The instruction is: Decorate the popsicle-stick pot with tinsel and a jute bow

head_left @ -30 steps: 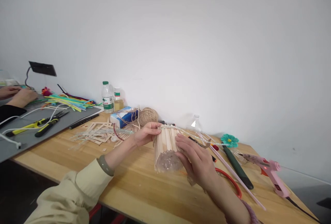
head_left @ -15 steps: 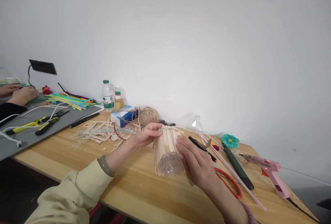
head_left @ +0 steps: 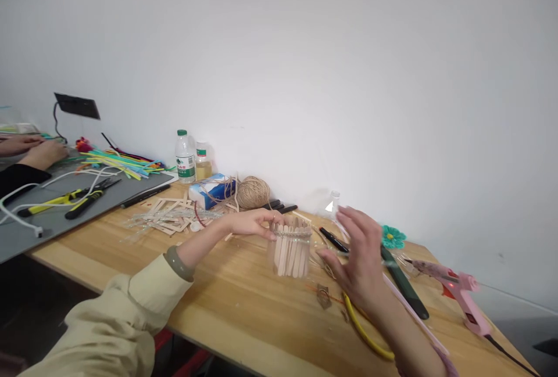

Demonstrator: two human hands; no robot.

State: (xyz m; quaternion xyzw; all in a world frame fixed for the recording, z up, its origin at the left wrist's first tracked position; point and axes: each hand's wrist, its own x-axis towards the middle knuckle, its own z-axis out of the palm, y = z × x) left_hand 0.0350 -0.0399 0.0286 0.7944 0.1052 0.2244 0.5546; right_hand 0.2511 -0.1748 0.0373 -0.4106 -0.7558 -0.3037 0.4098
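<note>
A cup covered with upright wooden craft sticks (head_left: 293,255) stands on the table in front of me, with a band of twine and shiny trim near its top. My left hand (head_left: 255,223) grips its left rim, thumb outside and fingers at the top edge. To the right of the cup, my right hand (head_left: 360,255) is raised, its thumb and fingers apart and nothing in it. A black marker (head_left: 333,240) lies just behind that hand. Beneath the wrist there is a curved yellow handle (head_left: 366,336), partly hidden by my forearm.
A pink glue gun (head_left: 457,290) rests at the right by a teal flower (head_left: 393,236) and a dark green tool (head_left: 405,287). Loose craft sticks (head_left: 168,214), a twine ball (head_left: 253,192) and a bottle (head_left: 185,159) stand left. A co-worker's hands (head_left: 46,153) are far left, near yellow-black pliers (head_left: 85,204).
The cup has turned from lying tilted with its clear base towards me to upright on the table. My right hand has let go of it and moved right, opening.
</note>
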